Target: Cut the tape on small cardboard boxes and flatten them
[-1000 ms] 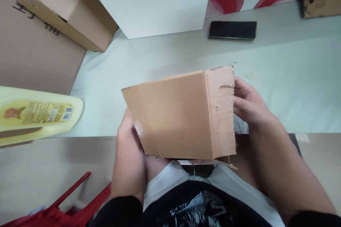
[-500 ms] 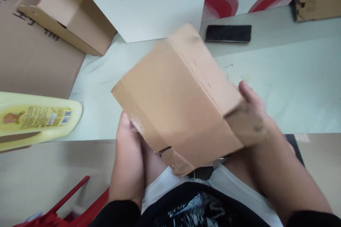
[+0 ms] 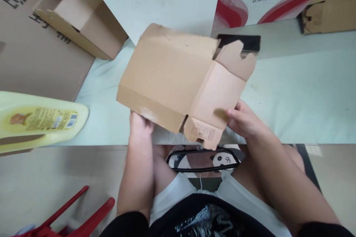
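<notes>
A brown cardboard box (image 3: 169, 70) is held tilted over the near part of the table, its end panel and notched flaps folded outward on the right. My left hand (image 3: 141, 122) grips its lower left edge from below, with the fingers partly hidden behind the cardboard. At the right, my right hand (image 3: 241, 118) pinches the side of the end panel (image 3: 222, 90) between thumb and fingers. One notched flap (image 3: 236, 59) points up and right, over part of a black phone (image 3: 251, 43). Another flap (image 3: 203, 131), printed with a small mark, hangs toward me.
A yellow bottle (image 3: 41, 122) lies at the left edge. Behind stand a large carton (image 3: 30, 52), a smaller open box (image 3: 91, 22) and a white-and-red carton (image 3: 258, 0). Folded cardboard (image 3: 330, 14) lies far right. A red stool (image 3: 91, 214) is below left.
The box has turned, bringing its end panel and flaps out to the right. My right hand has moved left and now pinches the panel's edge. My left hand has shifted slightly right.
</notes>
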{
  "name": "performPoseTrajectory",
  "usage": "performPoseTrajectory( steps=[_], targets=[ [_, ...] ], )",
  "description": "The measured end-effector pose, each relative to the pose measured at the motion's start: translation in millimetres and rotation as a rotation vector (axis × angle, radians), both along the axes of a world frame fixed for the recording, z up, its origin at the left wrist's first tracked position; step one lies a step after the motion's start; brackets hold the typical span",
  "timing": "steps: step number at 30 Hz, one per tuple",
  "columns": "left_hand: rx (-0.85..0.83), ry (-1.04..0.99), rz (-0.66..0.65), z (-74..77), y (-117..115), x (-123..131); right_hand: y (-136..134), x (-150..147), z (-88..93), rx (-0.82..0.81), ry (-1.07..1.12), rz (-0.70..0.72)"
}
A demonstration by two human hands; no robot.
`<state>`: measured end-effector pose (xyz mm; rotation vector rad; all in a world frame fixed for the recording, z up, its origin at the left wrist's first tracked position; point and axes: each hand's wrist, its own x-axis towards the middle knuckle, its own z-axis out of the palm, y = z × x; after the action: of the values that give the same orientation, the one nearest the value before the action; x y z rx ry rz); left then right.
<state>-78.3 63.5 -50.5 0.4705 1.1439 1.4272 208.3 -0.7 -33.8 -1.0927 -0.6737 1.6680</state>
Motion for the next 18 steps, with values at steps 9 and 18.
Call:
performPoseTrajectory(
  steps=[9,18],
  targets=[
    [0.116,-0.13,-0.034,33.6,-9.3,17.2,2.1,-5.4,-2.7,-0.035,-0.023,-0.068],
    [0.232,-0.009,-0.163,40.7,-26.1,52.4,-2.0,-1.9,6.6,0.013,0.046,-0.338]
  ],
)
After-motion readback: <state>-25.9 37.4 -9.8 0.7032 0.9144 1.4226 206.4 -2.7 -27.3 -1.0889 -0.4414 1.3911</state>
